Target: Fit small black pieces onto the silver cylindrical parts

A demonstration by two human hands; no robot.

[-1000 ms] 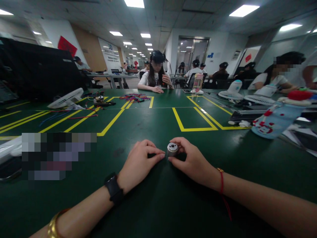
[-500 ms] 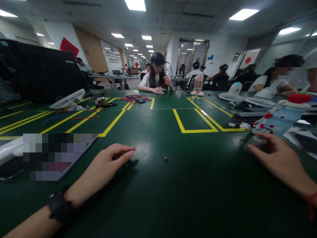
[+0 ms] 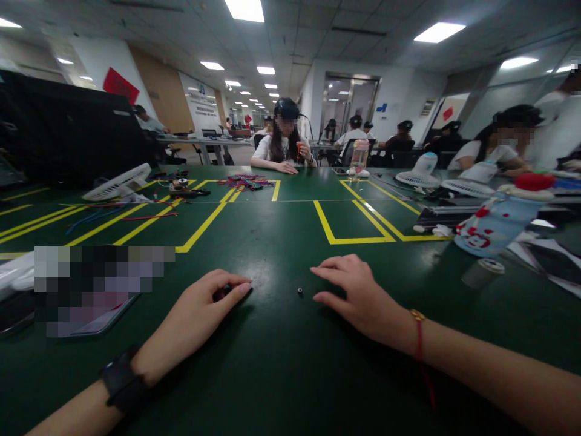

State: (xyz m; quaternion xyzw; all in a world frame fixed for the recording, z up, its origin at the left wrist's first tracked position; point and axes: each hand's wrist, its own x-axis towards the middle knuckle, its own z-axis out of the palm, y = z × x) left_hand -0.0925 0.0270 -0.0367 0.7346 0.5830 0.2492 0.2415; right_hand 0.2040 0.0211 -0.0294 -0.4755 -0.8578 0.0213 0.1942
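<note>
On the green table lies a small metal ring-shaped piece (image 3: pixel 299 291) with a dark hole, between my two hands. My right hand (image 3: pixel 358 297) hovers just to the right of it, thumb and fingers apart, holding nothing. My left hand (image 3: pixel 215 303) is to its left, with thumb and forefinger pressed together at the tips. Whether something tiny is pinched there, I cannot make out. A short grey cylinder (image 3: pixel 483 274) lies at the right beyond my right forearm, touched by neither hand.
A blue patterned bottle with a red top (image 3: pixel 497 221) stands at the right. At the left lies a tablet-like device (image 3: pixel 104 321), partly blurred out. Coloured wires (image 3: pixel 247 181), white fans (image 3: pixel 118 183) and yellow tape lines mark the far table. A person (image 3: pixel 284 145) sits opposite.
My right hand has moved left from beside the grey cylinder to near the small ring-shaped piece. My left hand has hardly moved and keeps its pinch.
</note>
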